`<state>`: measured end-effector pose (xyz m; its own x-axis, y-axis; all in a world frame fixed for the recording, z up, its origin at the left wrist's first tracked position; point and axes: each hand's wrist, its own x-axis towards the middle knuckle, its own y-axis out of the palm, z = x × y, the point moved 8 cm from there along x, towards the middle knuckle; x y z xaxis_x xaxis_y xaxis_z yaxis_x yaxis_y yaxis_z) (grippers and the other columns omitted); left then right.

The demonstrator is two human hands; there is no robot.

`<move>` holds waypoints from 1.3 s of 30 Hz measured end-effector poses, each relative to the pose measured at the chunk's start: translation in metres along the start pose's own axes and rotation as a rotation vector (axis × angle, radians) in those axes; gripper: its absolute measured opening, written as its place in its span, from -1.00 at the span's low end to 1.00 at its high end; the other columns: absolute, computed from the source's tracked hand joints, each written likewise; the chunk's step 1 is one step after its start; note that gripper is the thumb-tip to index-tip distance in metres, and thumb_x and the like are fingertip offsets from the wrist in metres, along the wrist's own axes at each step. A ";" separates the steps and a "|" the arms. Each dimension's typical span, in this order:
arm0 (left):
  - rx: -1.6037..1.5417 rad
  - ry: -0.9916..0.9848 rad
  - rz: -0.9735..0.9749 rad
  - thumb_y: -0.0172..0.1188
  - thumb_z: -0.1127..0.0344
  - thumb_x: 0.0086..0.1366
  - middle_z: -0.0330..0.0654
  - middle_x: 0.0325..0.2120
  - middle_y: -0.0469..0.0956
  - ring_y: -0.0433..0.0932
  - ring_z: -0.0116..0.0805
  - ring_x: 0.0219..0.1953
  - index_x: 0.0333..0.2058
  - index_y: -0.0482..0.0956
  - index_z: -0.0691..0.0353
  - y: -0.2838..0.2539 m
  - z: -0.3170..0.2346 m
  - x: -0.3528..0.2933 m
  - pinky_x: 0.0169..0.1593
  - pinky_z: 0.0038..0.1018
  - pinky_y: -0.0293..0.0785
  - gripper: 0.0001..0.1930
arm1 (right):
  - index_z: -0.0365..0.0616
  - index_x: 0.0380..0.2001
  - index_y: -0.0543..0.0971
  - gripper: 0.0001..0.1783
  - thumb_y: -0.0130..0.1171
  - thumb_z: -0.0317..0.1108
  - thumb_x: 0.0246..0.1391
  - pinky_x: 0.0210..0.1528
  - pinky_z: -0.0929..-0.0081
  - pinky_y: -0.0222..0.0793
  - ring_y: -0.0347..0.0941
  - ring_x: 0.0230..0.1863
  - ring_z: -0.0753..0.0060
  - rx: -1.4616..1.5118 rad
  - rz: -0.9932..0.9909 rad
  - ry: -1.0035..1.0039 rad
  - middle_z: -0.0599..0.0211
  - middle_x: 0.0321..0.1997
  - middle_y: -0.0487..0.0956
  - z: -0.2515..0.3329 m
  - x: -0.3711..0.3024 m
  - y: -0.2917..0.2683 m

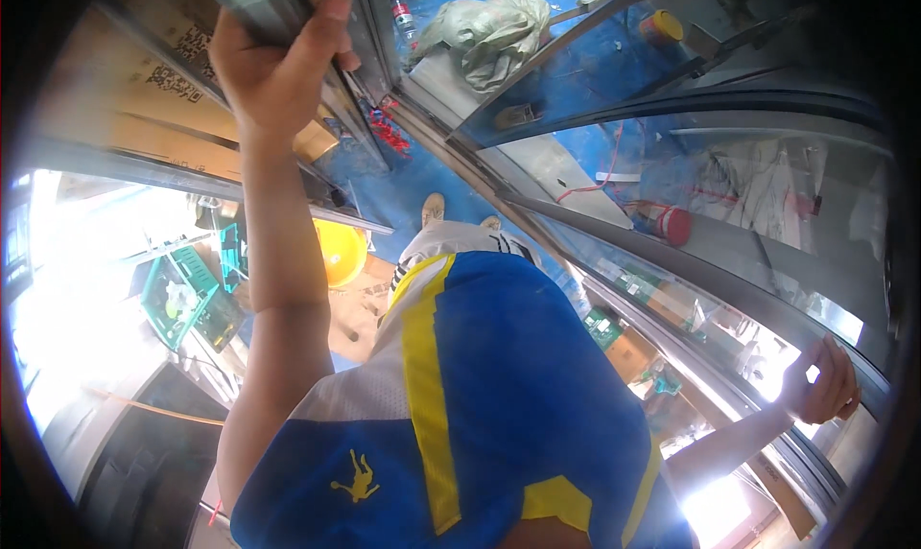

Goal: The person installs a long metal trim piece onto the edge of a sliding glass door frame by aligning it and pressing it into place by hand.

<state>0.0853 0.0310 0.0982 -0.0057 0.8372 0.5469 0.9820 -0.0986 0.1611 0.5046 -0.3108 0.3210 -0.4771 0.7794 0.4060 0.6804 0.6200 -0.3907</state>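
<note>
Gripping a grey bar (257,10), left hand (273,77) wrapped round, long axis slanting down rightward, right hand (827,386) curled, hold unclear.

the left grip (278,79) is raised towards eleven o'clock, fingers wrapped firmly round, thumb angled to one. the left forearm (280,204) points almost straight to twelve, elbow slightly bent. the right grip (829,394) lies out near four o'clock, the right forearm (729,443) aimed at two; its fingers seem loosely bent, though the view there is poor.
</note>
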 end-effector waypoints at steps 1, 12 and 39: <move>-0.067 0.015 0.055 0.25 0.51 0.31 -0.16 -0.52 0.54 0.49 -0.43 -0.56 -0.06 0.54 0.45 0.011 -0.002 0.003 -0.49 -0.45 0.49 -0.75 | 0.21 -0.47 0.68 -0.80 0.23 -0.12 0.25 0.06 0.37 0.23 0.61 -0.29 0.55 0.020 -0.033 0.018 0.75 -0.38 0.71 -0.002 -0.003 -0.001; -0.040 0.103 -0.027 0.33 0.23 0.34 -0.17 -0.43 0.55 0.54 -0.34 -0.50 -0.04 0.44 0.33 0.020 -0.029 0.026 -0.45 -0.43 0.54 -0.62 | 0.12 -0.52 0.67 -0.77 0.25 -0.19 0.24 0.22 0.50 -0.06 0.60 -0.35 0.65 -0.004 -0.145 0.144 0.79 -0.42 0.72 0.006 -0.002 0.013; 0.734 -0.170 -0.351 0.20 0.21 0.40 -0.01 -0.13 0.53 0.54 0.03 -0.04 0.23 0.41 0.23 -0.150 -0.213 -0.069 0.24 0.11 0.41 -0.52 | -0.25 0.39 0.04 0.00 0.17 0.26 0.21 -0.10 -0.03 0.61 0.58 -0.08 -0.23 2.032 0.835 3.098 -0.27 0.14 0.44 0.667 -0.371 0.055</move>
<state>-0.1018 -0.1265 0.2111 -0.3642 0.8295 0.4234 0.8022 0.5103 -0.3099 0.3482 -0.5065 -0.4018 0.1802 0.2476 -0.9520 -0.1622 0.9620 0.2195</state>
